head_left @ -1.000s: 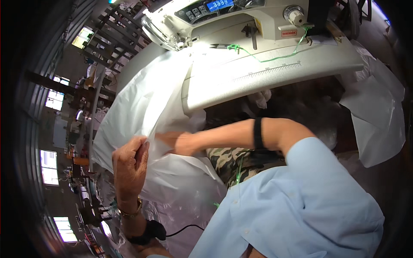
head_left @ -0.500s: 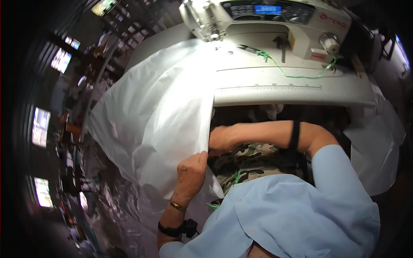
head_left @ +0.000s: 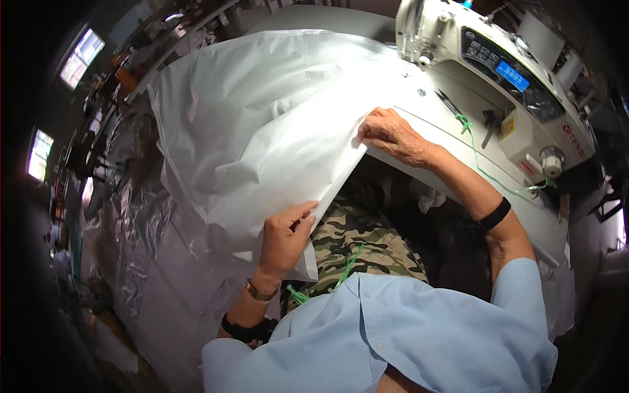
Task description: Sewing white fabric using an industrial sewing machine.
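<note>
A large white sheet [head_left: 262, 150] with a fine texture spreads from the sewing machine [head_left: 524, 72] toward my lap. My right hand [head_left: 396, 137] pinches its right edge at the front of the machine's pale table [head_left: 452, 147]. Nearer to me, my left hand [head_left: 285, 239] lies on the sheet by the same edge, with thumb and forefinger apart. Its other fingers are mostly hidden. The sheet's far end reaches the lit area below the needle [head_left: 424, 62].
Dark thread snips [head_left: 449, 103] and a green thread [head_left: 481, 167] lie on the machine table. Green thread ends [head_left: 350, 265] hang at my shirt front above camouflage trousers [head_left: 367, 245]. Crumpled clear plastic [head_left: 154, 236] spreads at the left.
My right hand has come up from under the sheet's edge to its top. My left hand's fingers have loosened. The view has turned, placing the machine farther right.
</note>
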`<act>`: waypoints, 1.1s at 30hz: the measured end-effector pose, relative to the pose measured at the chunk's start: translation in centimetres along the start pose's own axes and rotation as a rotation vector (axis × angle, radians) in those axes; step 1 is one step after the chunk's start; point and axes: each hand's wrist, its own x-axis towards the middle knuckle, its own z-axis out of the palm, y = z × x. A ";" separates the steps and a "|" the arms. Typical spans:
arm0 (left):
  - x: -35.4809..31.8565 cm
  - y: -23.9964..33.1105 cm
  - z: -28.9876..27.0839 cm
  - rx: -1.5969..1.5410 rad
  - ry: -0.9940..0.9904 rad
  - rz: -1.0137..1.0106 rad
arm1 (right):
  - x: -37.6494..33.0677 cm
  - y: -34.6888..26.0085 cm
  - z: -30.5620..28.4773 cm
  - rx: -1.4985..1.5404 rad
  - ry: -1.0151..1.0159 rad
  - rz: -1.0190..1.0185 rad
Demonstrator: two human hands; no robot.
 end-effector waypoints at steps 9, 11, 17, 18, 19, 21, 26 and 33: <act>-0.2 0.0 0.9 -0.120 0.096 0.054 | 0.6 0.9 0.3 0.141 0.095 0.066; 0.3 0.9 0.6 0.030 0.082 0.069 | 0.4 1.4 0.1 0.124 0.093 0.024; 1.5 -0.4 1.4 0.105 0.241 0.239 | 0.2 2.1 0.1 0.087 0.083 -0.127; 1.6 -0.4 1.3 0.100 0.240 0.239 | 0.4 1.9 -0.3 -0.049 0.068 -0.174; 1.7 -0.2 1.0 0.131 0.231 0.241 | 0.6 1.8 -0.4 -0.185 0.053 -0.221; 1.9 0.4 0.5 0.155 0.220 0.244 | 0.7 1.7 -0.2 -0.245 0.048 -0.219; 2.0 0.7 0.5 0.327 0.231 0.320 | 1.2 2.6 -1.0 -0.274 0.027 -0.200; 2.1 -0.2 -0.5 0.123 0.122 0.181 | 2.2 3.7 -1.8 -0.309 0.075 -0.104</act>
